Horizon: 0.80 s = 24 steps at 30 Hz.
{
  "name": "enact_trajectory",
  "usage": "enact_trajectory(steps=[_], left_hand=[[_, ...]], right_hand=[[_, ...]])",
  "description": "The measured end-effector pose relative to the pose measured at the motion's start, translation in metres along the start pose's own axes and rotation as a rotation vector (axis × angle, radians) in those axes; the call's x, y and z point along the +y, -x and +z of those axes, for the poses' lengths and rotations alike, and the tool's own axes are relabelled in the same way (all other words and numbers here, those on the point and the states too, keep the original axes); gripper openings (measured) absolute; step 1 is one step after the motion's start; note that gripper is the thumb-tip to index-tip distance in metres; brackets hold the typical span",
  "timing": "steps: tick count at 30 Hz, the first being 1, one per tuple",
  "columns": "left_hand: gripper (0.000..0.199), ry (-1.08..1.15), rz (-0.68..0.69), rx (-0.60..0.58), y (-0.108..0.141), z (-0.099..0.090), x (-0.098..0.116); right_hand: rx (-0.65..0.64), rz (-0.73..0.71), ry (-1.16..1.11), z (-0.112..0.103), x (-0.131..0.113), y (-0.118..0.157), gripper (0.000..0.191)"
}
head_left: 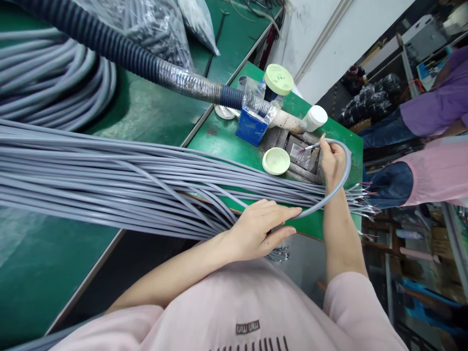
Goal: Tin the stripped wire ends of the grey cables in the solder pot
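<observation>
A thick gray cable (346, 170) bends in a loop between my two hands. My right hand (334, 158) pinches it near its stripped end, where thin coloured wires (302, 151) point left over a small dark fixture (303, 163). Lower down, my left hand (261, 226) holds the same cable, which passes behind the forefinger; the thumb is held apart below. Beneath the loop lies a long bundle of gray cables (146, 170), its stripped ends fanned out at the table's right edge. A dark ribbed hose (127, 48) ends in a nozzle just above the fixture.
Around the fixture are a blue box (252, 126), a shallow pale-green dish (276, 161), a green-lidded tub (278, 79) and a white jar (316, 118). Coiled cable (84, 87) and plastic bags (149, 29) lie on the left table. Two people, in purple (435, 105) and pink (438, 170), stand at right.
</observation>
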<state>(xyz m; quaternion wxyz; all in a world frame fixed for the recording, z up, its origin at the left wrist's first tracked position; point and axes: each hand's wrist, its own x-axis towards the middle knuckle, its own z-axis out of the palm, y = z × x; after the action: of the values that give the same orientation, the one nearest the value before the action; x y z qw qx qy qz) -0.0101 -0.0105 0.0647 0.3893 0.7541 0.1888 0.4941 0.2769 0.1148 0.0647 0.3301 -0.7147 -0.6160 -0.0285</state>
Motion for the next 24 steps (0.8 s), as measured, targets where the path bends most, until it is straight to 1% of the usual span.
enact_trajectory(steps=[2,4,5,7,9,10,11,12,13,14,17,19,20,21,24], left_hand=[[0.035,0.015,-0.017,-0.01,0.0,-0.001,0.0],[0.033,0.063,-0.053,-0.04,-0.001,-0.003,0.001],[0.032,0.111,-0.089,-0.065,-0.001,-0.004,0.002],[0.03,0.243,-0.204,-0.131,-0.003,-0.005,0.005],[0.031,0.4,-0.372,-0.191,-0.005,-0.003,0.006],[0.032,0.481,-0.462,-0.205,-0.006,0.0,0.006],[0.035,0.565,-0.545,-0.209,-0.006,0.004,0.005],[0.039,0.651,-0.619,-0.2,-0.007,0.009,0.003],[0.042,0.733,-0.675,-0.178,-0.007,0.015,0.001],[0.046,0.804,-0.716,-0.148,-0.007,0.021,-0.001],[0.045,0.901,-0.78,-0.037,-0.005,0.036,-0.004],[0.04,0.886,-0.804,0.01,-0.002,0.043,-0.003],[0.039,0.863,-0.809,0.017,-0.001,0.046,-0.002],[0.038,0.835,-0.809,0.017,0.002,0.048,-0.001],[0.036,0.749,-0.787,-0.014,0.008,0.053,0.003]], right_hand=[[0.037,0.014,-0.027,0.001,-0.001,0.0,0.034],[0.074,0.011,-0.072,-0.005,-0.007,0.003,0.031],[0.094,-0.001,-0.101,-0.013,-0.014,0.008,0.029],[0.135,-0.055,-0.174,-0.034,-0.031,0.024,0.025],[0.111,-0.169,-0.257,-0.061,-0.051,0.049,0.02],[0.091,-0.224,-0.294,-0.074,-0.061,0.065,0.021],[0.027,-0.287,-0.317,-0.085,-0.068,0.081,0.027],[-0.008,-0.372,-0.332,-0.095,-0.072,0.099,0.034],[-0.042,-0.435,-0.34,-0.102,-0.074,0.116,0.039],[-0.059,-0.462,-0.339,-0.107,-0.074,0.132,0.042],[-0.15,-0.539,-0.324,-0.11,-0.063,0.176,0.048],[-0.196,-0.529,-0.339,-0.108,-0.057,0.199,0.048],[-0.198,-0.492,-0.361,-0.107,-0.056,0.208,0.047],[-0.188,-0.427,-0.385,-0.106,-0.057,0.217,0.047],[-0.146,-0.162,-0.404,-0.103,-0.063,0.237,0.043]])
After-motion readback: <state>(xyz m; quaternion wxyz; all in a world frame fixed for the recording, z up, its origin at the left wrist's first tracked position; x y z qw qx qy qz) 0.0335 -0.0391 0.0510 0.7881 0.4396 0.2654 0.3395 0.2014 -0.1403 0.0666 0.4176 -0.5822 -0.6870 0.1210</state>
